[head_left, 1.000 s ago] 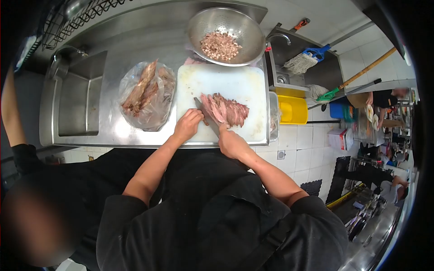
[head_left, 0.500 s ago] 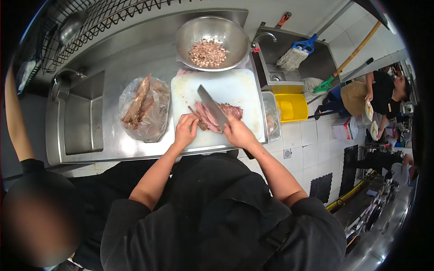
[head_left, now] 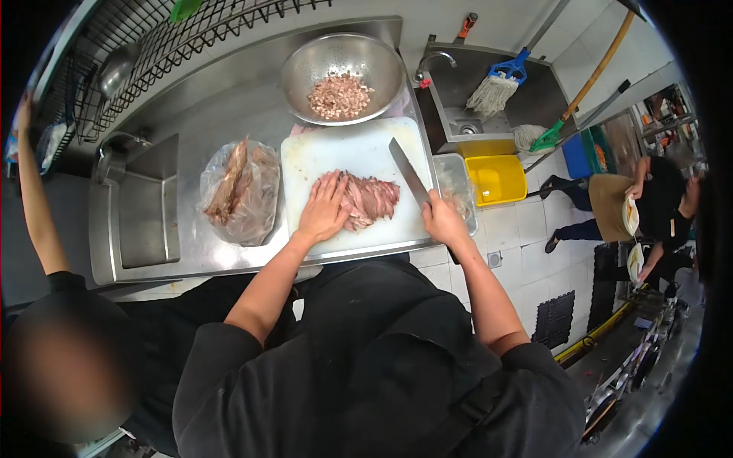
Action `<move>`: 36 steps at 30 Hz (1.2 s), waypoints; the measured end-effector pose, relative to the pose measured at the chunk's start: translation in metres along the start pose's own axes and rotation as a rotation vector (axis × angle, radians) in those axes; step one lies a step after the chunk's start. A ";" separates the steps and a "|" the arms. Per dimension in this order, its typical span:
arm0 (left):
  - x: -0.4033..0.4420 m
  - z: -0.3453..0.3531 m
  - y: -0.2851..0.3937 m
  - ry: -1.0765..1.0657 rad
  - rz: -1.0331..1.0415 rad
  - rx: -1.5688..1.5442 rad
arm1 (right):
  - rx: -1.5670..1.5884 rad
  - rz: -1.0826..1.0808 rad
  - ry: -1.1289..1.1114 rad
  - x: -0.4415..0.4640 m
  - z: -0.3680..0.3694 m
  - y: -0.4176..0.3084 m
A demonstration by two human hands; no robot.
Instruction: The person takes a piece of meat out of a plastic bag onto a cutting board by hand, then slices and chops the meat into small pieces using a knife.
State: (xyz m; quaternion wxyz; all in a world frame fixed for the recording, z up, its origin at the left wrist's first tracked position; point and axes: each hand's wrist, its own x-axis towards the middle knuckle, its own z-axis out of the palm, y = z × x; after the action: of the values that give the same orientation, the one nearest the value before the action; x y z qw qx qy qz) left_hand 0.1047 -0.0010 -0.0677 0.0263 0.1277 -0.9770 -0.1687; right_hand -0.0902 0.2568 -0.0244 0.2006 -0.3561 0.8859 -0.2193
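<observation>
Sliced meat [head_left: 370, 200] lies in a fanned pile on the white cutting board [head_left: 313, 153]. My left hand [head_left: 324, 208] rests flat against the left side of the pile, fingers stretched out. To the right of the meat, my right hand [head_left: 445, 217] grips the handle of a kitchen knife [head_left: 409, 172]. Its blade points up and to the left, apart from the meat. Behind the board stands a metal colander [head_left: 294, 84] with diced meat [head_left: 340, 96] in it. Left of the board, a clear plastic bag [head_left: 256, 221] holds larger browned meat pieces [head_left: 227, 187].
A steel sink [head_left: 145, 221] is at the left, and another sink [head_left: 496, 130] with a mop [head_left: 492, 91] at back right. A yellow bucket [head_left: 496, 181] and a clear container [head_left: 456, 183] stand right of the board. One person reaches up at left; another carries plates [head_left: 631, 216] at right.
The knife has left the meat and moved right with my right hand. My left hand has gone from curled fingers at the meat's edge to lying flat on it.
</observation>
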 end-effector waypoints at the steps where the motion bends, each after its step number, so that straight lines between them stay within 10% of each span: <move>1: 0.002 -0.003 -0.001 -0.001 -0.001 0.007 | -0.003 -0.026 0.003 0.003 0.001 0.008; 25: 0.032 0.004 0.025 -0.079 -0.072 0.185 | -0.037 -0.133 -0.272 0.006 -0.016 0.018; 30: 0.034 0.003 -0.005 0.539 -0.232 -0.514 | -0.039 -0.127 -0.282 0.009 -0.014 0.022; 36: -0.011 -0.014 -0.041 0.174 -0.619 -0.483 | -0.015 -0.119 -0.266 0.007 -0.011 0.022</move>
State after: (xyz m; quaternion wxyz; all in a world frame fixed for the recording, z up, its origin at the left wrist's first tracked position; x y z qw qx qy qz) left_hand 0.1266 -0.0397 -0.0679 0.0861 0.4200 -0.8186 -0.3821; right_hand -0.1126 0.2685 -0.0283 0.3001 -0.4354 0.8305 -0.1751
